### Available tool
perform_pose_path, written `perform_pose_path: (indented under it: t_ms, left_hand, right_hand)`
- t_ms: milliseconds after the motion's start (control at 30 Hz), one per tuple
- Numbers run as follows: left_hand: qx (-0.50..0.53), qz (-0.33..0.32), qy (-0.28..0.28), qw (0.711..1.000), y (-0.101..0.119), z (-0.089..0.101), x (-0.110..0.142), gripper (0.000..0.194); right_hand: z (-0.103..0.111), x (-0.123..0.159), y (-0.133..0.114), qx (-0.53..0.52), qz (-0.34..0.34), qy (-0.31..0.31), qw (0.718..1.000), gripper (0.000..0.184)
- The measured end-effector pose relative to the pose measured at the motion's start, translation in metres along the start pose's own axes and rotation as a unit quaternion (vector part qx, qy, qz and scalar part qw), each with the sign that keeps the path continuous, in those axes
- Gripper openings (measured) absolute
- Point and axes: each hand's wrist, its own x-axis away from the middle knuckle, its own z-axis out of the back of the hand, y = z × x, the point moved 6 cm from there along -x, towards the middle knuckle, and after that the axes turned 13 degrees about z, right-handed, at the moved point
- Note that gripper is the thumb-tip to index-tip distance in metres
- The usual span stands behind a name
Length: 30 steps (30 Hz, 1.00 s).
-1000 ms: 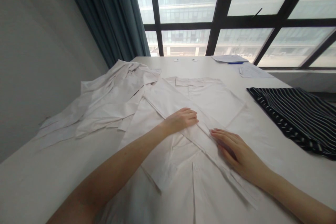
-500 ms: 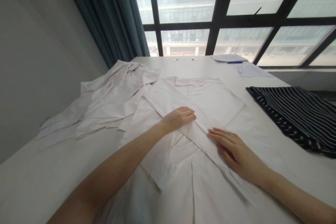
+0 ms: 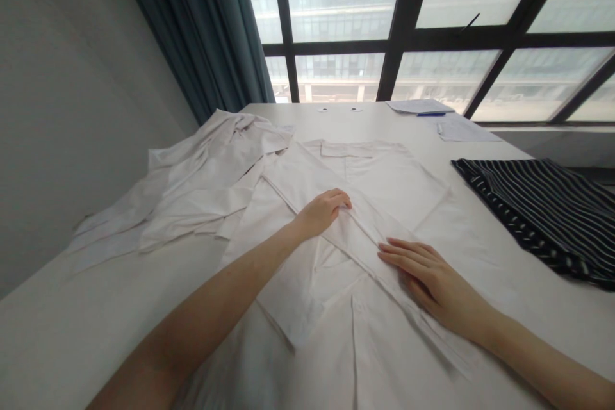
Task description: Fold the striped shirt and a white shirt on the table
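Lying under L hand (image 3: 323, 211) + R hand (image 3: 432, 275) — wht shirt (image 3: 384, 186).

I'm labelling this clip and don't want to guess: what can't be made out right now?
All in the head view:
- Left hand: its own fingers hide the thumb and whether it pinches the cloth.
- Right hand: its back hides the palm.
- White garment: the bottom edge cuts off its near end.
- Striped cloth: the right edge cuts it off.
- Papers: any writing is too small to read.
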Motion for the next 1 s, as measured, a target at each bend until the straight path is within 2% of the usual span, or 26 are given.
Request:
perform_pose_path:
  t_ms: [133,300,400,633,800,1000]
  left_hand:
    - [-0.02,-0.026,-0.003,0.999,0.004,-0.001,0.002,0.036]
    - [-0.057,-0.116,-0.064,0.989,0.023,-0.004,0.011,0.04]
    - [-0.074,-0.142,-0.076,0.984,0.03,-0.005,0.015,0.038]
    - [-0.162,-0.131,-0.058,0.976,0.035,-0.005,0.013,0.029]
    - [-0.184,-0.034,-0.017,0.982,0.023,-0.003,0.008,0.037]
    - [-0.178,0.005,-0.099,0.979,0.009,-0.013,0.007,0.042]
  right_hand:
    - [0.001,-0.001,-0.001,0.002,0.002,-0.002,1.0,0.041]
    - [0.003,-0.002,-0.003,0.005,0.009,0.004,1.0,0.041]
    - [0.004,-0.003,-0.005,0.006,0.019,0.009,1.0,0.04]
    - [0.004,-0.001,-0.008,0.024,0.048,0.014,0.998,0.041]
    - [0.004,-0.001,-0.011,0.016,0.058,0.021,0.998,0.042]
    - [0.004,-0.001,-0.006,0.052,-0.001,0.033,0.998,0.05]
